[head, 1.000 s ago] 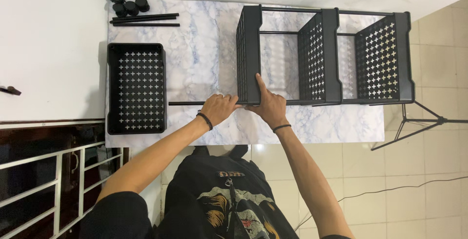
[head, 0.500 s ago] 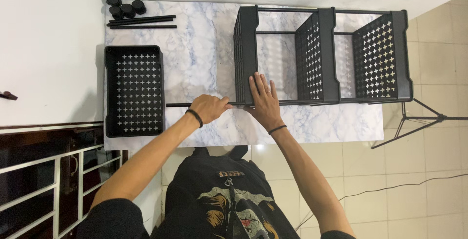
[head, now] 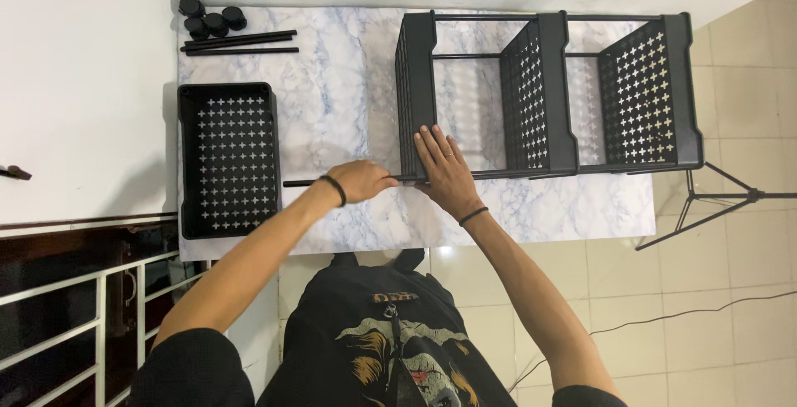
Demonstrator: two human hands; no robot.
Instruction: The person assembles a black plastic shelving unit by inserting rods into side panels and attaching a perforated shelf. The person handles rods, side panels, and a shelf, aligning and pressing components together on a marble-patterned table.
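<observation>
Head view, looking straight down on a marble-patterned surface (head: 349,108).

Item 1: left hand (head: 361,181). Grip closed around a thin black rod (head: 299,182), which lies level along the near side of the surface. Against the picture a second ago, the hand sits a little further toward the shelving frame, and more of the rod's free end shows out beyond the wrist.

Item 2: right hand (head: 444,170). Flat and open, fingers spread, palm pressed against the near corner of the black shelving frame (head: 548,96); it holds nothing. A second ago it sat over the same corner, so the brace is unchanged.

Item 3: shelving frame. Lying on its side, three perforated black trays joined by thin rods, cross-shaped cut-outs throughout. The rod in hand meets its left-hand tray at the near corner; whether it is seated in the socket cannot be told, as the fingers cover the joint. Judged from the shift, the rod is being worked into that corner.

Item 4: loose black tray (head: 230,158), same cross pattern, flat on the surface left of the hands, apart from the frame.

Item 5: spare rods (head: 241,42) and black caster wheels (head: 212,19), at the far left corner.
</observation>
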